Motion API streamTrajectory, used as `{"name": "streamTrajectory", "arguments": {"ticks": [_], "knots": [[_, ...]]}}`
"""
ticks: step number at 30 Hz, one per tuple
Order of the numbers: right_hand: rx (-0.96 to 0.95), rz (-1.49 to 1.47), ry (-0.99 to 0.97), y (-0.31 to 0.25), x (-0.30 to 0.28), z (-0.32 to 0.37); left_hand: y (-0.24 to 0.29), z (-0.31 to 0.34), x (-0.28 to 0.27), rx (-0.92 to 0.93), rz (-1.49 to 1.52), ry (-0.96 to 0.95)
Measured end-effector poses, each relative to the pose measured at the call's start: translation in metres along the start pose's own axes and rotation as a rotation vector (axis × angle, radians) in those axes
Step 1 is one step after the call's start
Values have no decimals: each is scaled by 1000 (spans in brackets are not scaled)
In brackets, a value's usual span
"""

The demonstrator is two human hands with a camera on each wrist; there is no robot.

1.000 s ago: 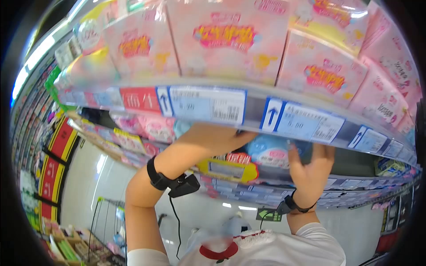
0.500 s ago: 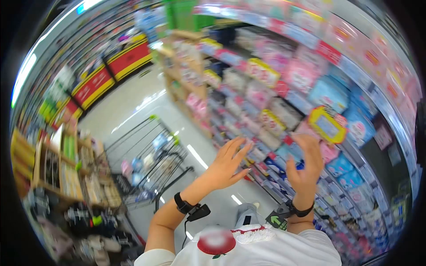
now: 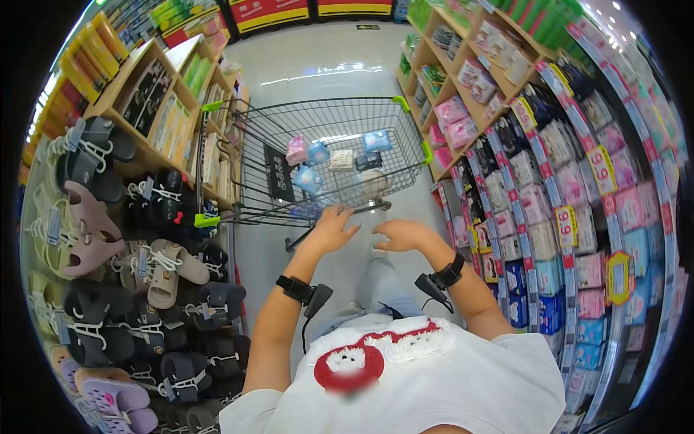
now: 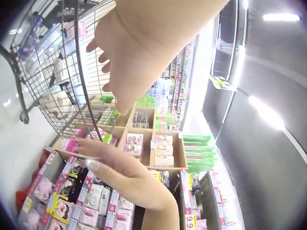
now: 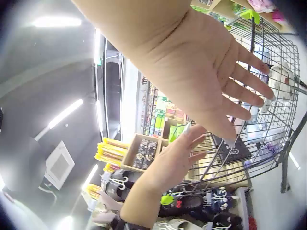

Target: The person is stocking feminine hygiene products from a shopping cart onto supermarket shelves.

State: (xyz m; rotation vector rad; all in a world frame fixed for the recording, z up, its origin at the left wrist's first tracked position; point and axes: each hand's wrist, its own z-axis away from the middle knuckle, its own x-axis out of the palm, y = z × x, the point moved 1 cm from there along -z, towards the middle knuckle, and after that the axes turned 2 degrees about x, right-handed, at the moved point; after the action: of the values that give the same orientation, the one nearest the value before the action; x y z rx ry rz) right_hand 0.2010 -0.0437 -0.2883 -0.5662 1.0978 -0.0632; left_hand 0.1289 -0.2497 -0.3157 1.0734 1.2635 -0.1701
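Observation:
My left hand (image 3: pixel 331 230) is held out over the aisle, fingers loosely spread and holding nothing. In the head view its fingertips overlap the near side of a wire shopping cart (image 3: pixel 253 123). My right hand (image 3: pixel 403 236) hovers beside it, palm turned inward, also holding nothing. Inside the cart lie a pink pack (image 3: pixel 297 149), several blue packs (image 3: pixel 377 140) and a white pack (image 3: pixel 341 160). From the right wrist, the right hand (image 5: pixel 196 72) shows straight fingers in front of the cart's wires. The left wrist view shows the left hand's (image 4: pixel 127 52) fingers bent a little.
Slippers (image 3: pixel 173 271) hang on a rack close at the left. Shelves of pink and blue packs (image 3: pixel 535 206) run along the right. Wooden shelving (image 3: pixel 470 43) stands beyond the cart, with the pale tiled floor (image 3: pixel 311 72) behind it.
Both hands came away from the shelf with the blue packs, and they now hang in front of the body. The view has turned left from the shelf to the cart.

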Motion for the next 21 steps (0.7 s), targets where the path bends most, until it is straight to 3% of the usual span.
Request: {"name": "streamTrajectory", "arguments": {"ticks": [4,7,10,14,18,21], "knots": [[182,157,-131,18,-3,-49,-42,-20,-11,-153,-45,152],[50,44,-38,48,-13,-99,-85,-51,-17,-204,3,240],[-122,-95,126,69,-30,-161,-131,-82,-10,-384,24,132],[-22,-496,133,83,-44,-246,-173,-91,-2,-447,-25,-16],[205,-593,-81,102,-16,-319,-192,-102,-25,-646,114,-129],[472,-1015,-279,108,-1,-351,-230,-109,-17,-740,205,-172]]}}
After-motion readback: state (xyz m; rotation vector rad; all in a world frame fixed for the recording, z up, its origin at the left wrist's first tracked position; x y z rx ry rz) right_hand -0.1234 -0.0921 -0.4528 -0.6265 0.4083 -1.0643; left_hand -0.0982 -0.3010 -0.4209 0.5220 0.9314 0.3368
